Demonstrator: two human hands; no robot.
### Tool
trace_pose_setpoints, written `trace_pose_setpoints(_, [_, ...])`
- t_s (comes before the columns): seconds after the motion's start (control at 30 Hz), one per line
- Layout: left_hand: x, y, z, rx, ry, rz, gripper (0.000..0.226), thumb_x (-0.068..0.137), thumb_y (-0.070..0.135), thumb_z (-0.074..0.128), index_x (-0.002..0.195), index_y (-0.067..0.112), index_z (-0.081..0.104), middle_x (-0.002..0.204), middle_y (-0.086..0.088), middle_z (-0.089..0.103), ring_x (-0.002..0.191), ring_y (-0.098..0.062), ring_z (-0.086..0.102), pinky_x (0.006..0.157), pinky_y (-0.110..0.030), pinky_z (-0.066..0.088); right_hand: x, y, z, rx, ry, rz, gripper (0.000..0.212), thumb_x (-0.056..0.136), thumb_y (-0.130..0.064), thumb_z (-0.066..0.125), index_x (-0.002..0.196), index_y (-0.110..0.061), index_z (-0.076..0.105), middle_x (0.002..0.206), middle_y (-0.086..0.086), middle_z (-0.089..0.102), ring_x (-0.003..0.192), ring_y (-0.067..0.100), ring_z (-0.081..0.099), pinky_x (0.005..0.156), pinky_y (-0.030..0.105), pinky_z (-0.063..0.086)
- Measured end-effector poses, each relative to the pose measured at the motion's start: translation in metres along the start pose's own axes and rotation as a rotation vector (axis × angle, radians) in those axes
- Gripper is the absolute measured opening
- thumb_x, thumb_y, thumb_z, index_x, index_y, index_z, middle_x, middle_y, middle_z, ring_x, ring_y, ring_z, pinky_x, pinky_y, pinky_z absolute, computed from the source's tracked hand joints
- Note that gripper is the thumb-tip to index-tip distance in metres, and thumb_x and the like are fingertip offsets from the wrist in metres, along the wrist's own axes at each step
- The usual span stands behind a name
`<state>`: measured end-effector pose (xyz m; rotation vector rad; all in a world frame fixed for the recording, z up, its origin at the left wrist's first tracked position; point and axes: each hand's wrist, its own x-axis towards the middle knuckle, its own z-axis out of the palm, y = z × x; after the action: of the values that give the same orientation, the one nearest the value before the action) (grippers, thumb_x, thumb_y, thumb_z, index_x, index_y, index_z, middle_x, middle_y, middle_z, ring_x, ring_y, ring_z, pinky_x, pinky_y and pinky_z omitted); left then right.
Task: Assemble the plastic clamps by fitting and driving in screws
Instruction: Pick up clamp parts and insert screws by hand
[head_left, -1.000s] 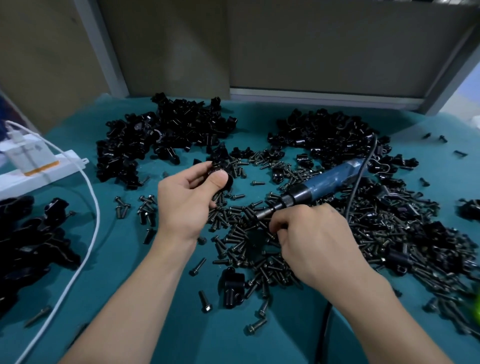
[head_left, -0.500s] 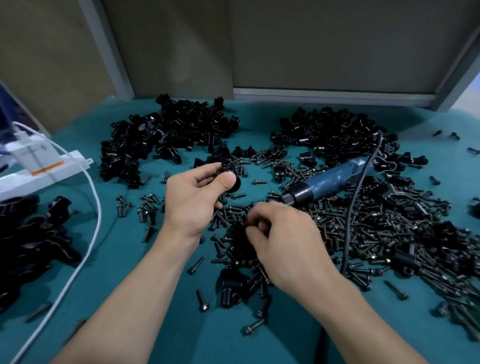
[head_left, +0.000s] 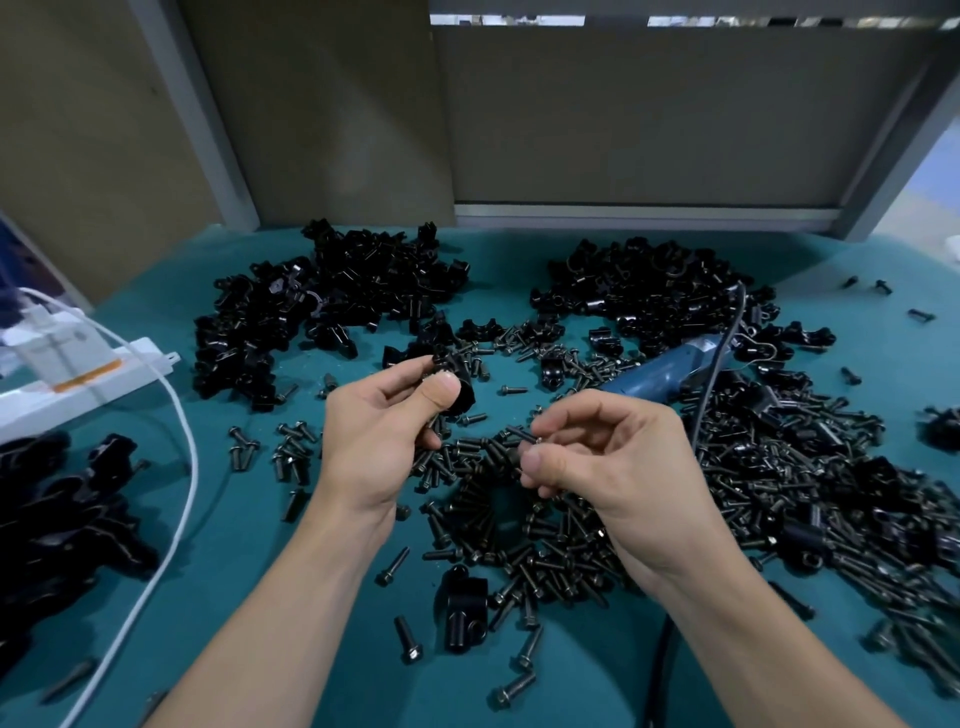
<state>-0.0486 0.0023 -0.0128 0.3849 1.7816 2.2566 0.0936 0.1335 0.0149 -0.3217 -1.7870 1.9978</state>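
Hands lifted over a teal surface (head_left: 249, 582), seen from the head camera, each gripping a part. On one side, left hand (head_left: 384, 441) curled round a black plastic clamp (head_left: 461, 382), thumb pressed on its near face, fingers wrapped behind it. On the other, right hand (head_left: 608, 467) pinching a single dark screw (head_left: 522, 434) between thumb and forefinger, other fingers loosely bent. Free end of the screw turned toward the left hand; screw and clamp near each other but apart.

Beneath and to the right of the hands, a thick scatter of loose screws (head_left: 769, 478) across the surface. Just beyond the right hand, a blue electric screwdriver (head_left: 654, 371) lying on its side among them, untouched, with a black cord (head_left: 701, 415) crossing the screws and passing behind the right forearm.

Further back, two heaps of black clamp parts: back-left heap (head_left: 337, 301) and back-right heap (head_left: 649, 291). Between the forearms, close to the near edge, a lone clamp (head_left: 464, 613) amid stray screws.

At far left, a dark pile of clamps (head_left: 62, 514), next to a white power strip (head_left: 78, 376) and a white cable (head_left: 176, 499) trailing toward the near edge. Behind it all, grey-brown partition panels (head_left: 623, 114) framed in pale metal.
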Motion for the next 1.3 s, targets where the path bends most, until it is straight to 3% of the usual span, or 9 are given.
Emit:
trace_pose_setpoints(0.17, [0.0,0.002,0.001,-0.029,-0.037,-0.004,0.036,0.064,0.032,0.082,0.099,0.025,0.074,0.081,0.009,0.079,0.061,-0.001,0.064,0.052,-0.017,0.051,0.001,-0.001,-0.002,0.047,-0.03,-0.041,0.023,0.058,-0.005,0.088,0.079,-0.013,0.08,0.074,0.022,0.073,0.061,0.025,0.071,0.058,0.026,0.058])
trace_pose_setpoints(0.5, [-0.004,0.001,0.006,-0.056,-0.162,0.003,0.069,0.057,0.035,0.083,0.117,0.002,0.072,0.089,-0.002,0.08,0.072,-0.006,0.071,0.052,-0.018,0.052,0.003,-0.001,-0.01,-0.052,-0.04,-0.167,0.031,0.063,0.004,0.088,0.08,-0.021,0.082,0.079,0.003,0.077,0.068,0.01,0.069,0.067,0.019,0.056])
trace_pose_setpoints(0.77, [-0.006,0.003,0.006,-0.028,-0.217,0.019,0.052,0.06,0.035,0.083,0.106,0.011,0.077,0.091,-0.004,0.08,0.075,-0.008,0.071,0.053,-0.019,0.052,0.003,-0.002,-0.011,-0.045,-0.036,-0.16,0.021,0.064,-0.005,0.09,0.079,-0.019,0.083,0.075,0.005,0.078,0.069,0.015,0.073,0.065,0.022,0.057])
trace_pose_setpoints(0.83, [-0.007,0.004,0.006,-0.028,-0.214,0.017,0.053,0.059,0.037,0.083,0.105,0.012,0.077,0.091,-0.004,0.081,0.075,-0.008,0.072,0.053,-0.019,0.052,0.004,-0.003,-0.014,-0.175,-0.013,-0.128,0.015,0.07,-0.011,0.091,0.078,-0.022,0.084,0.073,0.002,0.077,0.065,0.01,0.071,0.062,0.02,0.054])
trace_pose_setpoints(0.9, [-0.007,0.004,0.006,-0.025,-0.215,0.017,0.051,0.059,0.036,0.083,0.104,0.013,0.078,0.092,-0.004,0.081,0.076,-0.008,0.072,0.053,-0.019,0.052,0.006,-0.007,-0.02,-0.527,-0.027,-0.054,0.007,0.078,-0.032,0.089,0.077,-0.028,0.083,0.068,-0.005,0.075,0.055,0.003,0.063,0.054,0.017,0.049])
trace_pose_setpoints(0.97, [-0.006,0.004,0.006,-0.03,-0.203,0.012,0.05,0.058,0.035,0.083,0.104,0.014,0.078,0.092,-0.004,0.081,0.076,-0.008,0.072,0.053,-0.018,0.052,0.009,-0.009,-0.029,-0.804,-0.036,0.043,0.019,0.081,-0.05,0.081,0.075,-0.031,0.081,0.059,-0.01,0.071,0.04,0.003,0.048,0.041,0.016,0.041])
trace_pose_setpoints(1.13, [-0.003,0.002,0.004,-0.033,-0.141,-0.014,0.053,0.059,0.031,0.083,0.108,0.014,0.074,0.091,0.0,0.081,0.071,-0.005,0.07,0.053,-0.018,0.053,0.018,-0.022,-0.064,-0.858,0.394,0.022,0.039,0.097,-0.038,0.068,0.062,-0.022,0.072,0.039,-0.01,0.052,0.029,0.007,0.035,0.03,0.014,0.026])
trace_pose_setpoints(1.23, [-0.002,-0.001,0.003,-0.017,-0.104,-0.005,0.041,0.063,0.027,0.08,0.103,0.02,0.074,0.088,0.005,0.081,0.066,-0.003,0.068,0.054,-0.017,0.054,0.02,-0.029,-0.084,-1.111,0.393,0.088,0.025,0.092,-0.022,0.072,0.071,-0.035,0.072,0.051,-0.016,0.063,0.041,0.006,0.055,0.042,0.012,0.043])
trace_pose_setpoints(1.3, [0.0,-0.002,0.002,-0.01,-0.084,0.0,0.04,0.064,0.027,0.081,0.103,0.021,0.074,0.087,0.005,0.081,0.065,-0.003,0.068,0.054,-0.017,0.054,0.018,-0.03,-0.093,-1.324,0.33,0.211,0.026,0.089,-0.023,0.073,0.072,-0.041,0.07,0.068,-0.02,0.068,0.058,0.005,0.058,0.076,0.026,0.057])
